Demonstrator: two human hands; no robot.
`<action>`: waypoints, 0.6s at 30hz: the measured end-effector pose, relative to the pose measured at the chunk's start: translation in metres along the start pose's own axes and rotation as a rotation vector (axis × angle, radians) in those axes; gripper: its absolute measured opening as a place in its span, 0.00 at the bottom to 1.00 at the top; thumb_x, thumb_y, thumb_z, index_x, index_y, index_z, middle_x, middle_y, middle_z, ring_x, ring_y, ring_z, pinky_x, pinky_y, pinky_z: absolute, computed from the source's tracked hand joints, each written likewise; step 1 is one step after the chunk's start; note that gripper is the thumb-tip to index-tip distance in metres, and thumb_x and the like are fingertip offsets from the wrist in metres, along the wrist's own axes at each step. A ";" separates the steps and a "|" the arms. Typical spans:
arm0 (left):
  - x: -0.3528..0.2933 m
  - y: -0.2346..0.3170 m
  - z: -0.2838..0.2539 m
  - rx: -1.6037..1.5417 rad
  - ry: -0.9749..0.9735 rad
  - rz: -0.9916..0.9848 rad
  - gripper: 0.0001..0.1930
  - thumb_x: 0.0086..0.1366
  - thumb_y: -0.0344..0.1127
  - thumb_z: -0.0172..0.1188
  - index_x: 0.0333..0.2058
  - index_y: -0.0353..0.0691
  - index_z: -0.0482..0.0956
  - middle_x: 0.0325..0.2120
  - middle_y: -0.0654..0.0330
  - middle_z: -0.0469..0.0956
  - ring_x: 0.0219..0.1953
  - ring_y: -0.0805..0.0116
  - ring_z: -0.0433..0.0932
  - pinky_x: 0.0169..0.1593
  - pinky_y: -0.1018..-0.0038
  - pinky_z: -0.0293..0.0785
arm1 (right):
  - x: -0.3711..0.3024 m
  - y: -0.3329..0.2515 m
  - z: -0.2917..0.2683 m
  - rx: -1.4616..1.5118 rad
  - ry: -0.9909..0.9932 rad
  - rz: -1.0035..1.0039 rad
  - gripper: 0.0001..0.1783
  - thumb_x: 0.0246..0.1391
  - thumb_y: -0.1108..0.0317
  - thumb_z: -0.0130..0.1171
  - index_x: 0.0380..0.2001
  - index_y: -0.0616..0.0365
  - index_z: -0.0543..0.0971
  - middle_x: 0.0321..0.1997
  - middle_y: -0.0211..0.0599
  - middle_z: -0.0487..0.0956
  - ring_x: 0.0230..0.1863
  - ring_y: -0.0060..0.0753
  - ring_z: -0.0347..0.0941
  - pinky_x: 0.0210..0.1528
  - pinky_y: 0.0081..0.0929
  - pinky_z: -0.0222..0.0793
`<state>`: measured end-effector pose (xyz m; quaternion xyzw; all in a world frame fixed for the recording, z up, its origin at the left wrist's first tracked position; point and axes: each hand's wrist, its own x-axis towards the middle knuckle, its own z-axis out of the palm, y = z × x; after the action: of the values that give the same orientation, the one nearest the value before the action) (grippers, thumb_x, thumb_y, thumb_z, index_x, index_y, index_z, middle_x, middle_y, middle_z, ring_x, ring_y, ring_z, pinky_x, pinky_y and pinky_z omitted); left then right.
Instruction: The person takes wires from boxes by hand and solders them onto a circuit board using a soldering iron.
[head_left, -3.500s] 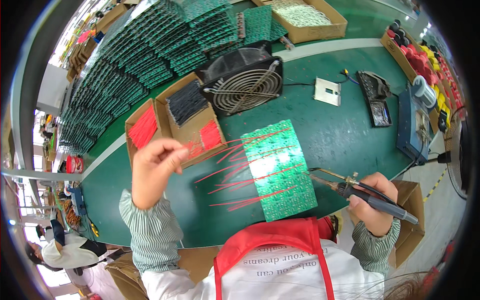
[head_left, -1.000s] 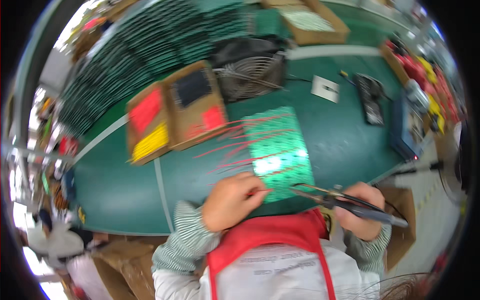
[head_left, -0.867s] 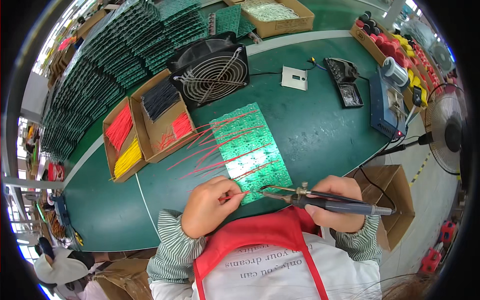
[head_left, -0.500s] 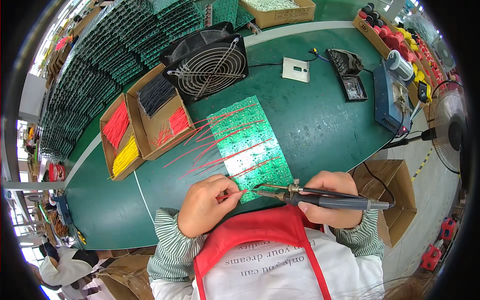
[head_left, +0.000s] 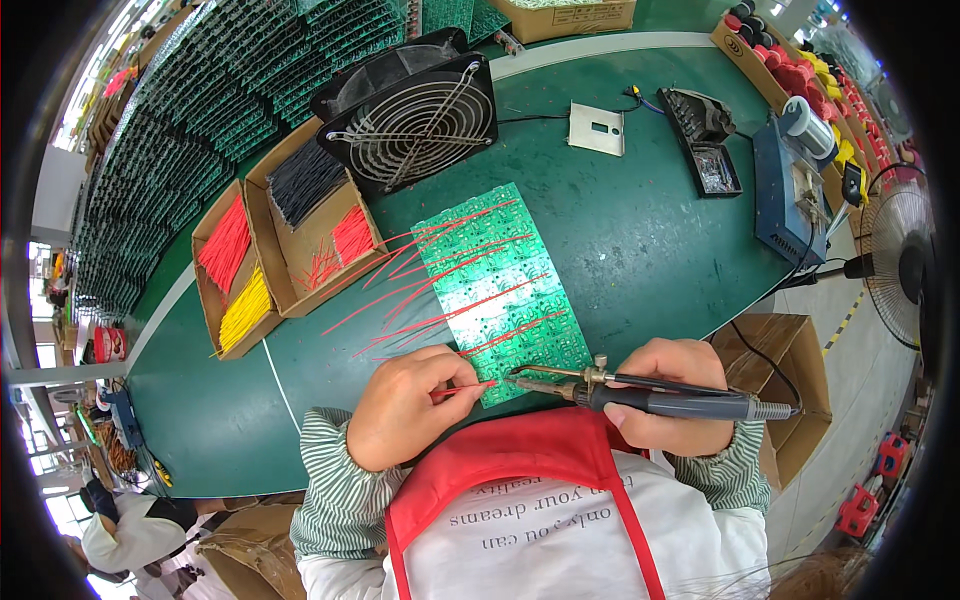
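Observation:
A green circuit board panel (head_left: 483,330) lies on the table in front of me, with several red wires (head_left: 440,318) lying across it and sticking out past its left side. My left hand (head_left: 412,402) is at the board's near left corner, thumb and forefinger pinched on a red wire (head_left: 462,388) whose tip reaches the board. In my right hand (head_left: 676,393) is a grey-handled soldering iron (head_left: 665,402) with a thin metal tube fixed alongside it. Its tip is over the near part of the board, close to the wire's end.
Cardboard trays (head_left: 300,303) of red, yellow and black wires stand at the left, beside a black fan (head_left: 410,125). Stacked circuit boards (head_left: 190,130) fill the far left. A blue soldering station (head_left: 788,195) with a solder spool (head_left: 810,125) stands right. Behind-left, a person (head_left: 135,530) is visible.
The iron's tip has shifted very slightly to the right, and the whole view has moved a little. Both hands keep their grips.

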<state>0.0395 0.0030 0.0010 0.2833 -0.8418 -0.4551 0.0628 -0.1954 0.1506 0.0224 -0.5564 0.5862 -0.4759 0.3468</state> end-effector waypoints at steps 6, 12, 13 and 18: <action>0.000 0.001 0.000 -0.005 -0.008 -0.016 0.05 0.54 0.28 0.66 0.27 0.35 0.77 0.23 0.62 0.74 0.21 0.74 0.68 0.25 0.77 0.64 | -0.002 -0.002 0.000 0.023 -0.011 0.018 0.10 0.40 0.73 0.66 0.25 0.64 0.75 0.16 0.32 0.76 0.16 0.20 0.72 0.19 0.19 0.64; -0.009 0.006 -0.013 0.225 0.306 0.000 0.04 0.54 0.26 0.65 0.27 0.34 0.78 0.23 0.60 0.74 0.21 0.73 0.69 0.25 0.77 0.65 | -0.010 0.000 -0.004 0.031 0.045 0.015 0.10 0.40 0.73 0.66 0.26 0.64 0.75 0.17 0.33 0.77 0.17 0.19 0.73 0.19 0.18 0.65; -0.010 0.011 -0.016 0.226 0.306 0.000 0.04 0.54 0.26 0.65 0.27 0.34 0.78 0.23 0.60 0.74 0.21 0.73 0.69 0.25 0.77 0.65 | -0.011 0.000 -0.006 0.032 0.046 0.014 0.10 0.40 0.73 0.66 0.26 0.64 0.75 0.17 0.33 0.77 0.17 0.19 0.73 0.19 0.18 0.65; -0.009 0.031 0.000 0.303 0.354 0.075 0.04 0.53 0.25 0.65 0.28 0.35 0.78 0.24 0.57 0.76 0.22 0.68 0.74 0.26 0.76 0.69 | -0.016 0.000 -0.014 -0.012 0.044 0.019 0.09 0.41 0.74 0.65 0.26 0.64 0.75 0.17 0.33 0.77 0.17 0.18 0.73 0.20 0.18 0.65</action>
<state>0.0338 0.0213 0.0269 0.3332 -0.8863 -0.2644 0.1831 -0.2060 0.1688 0.0247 -0.5425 0.6016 -0.4812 0.3351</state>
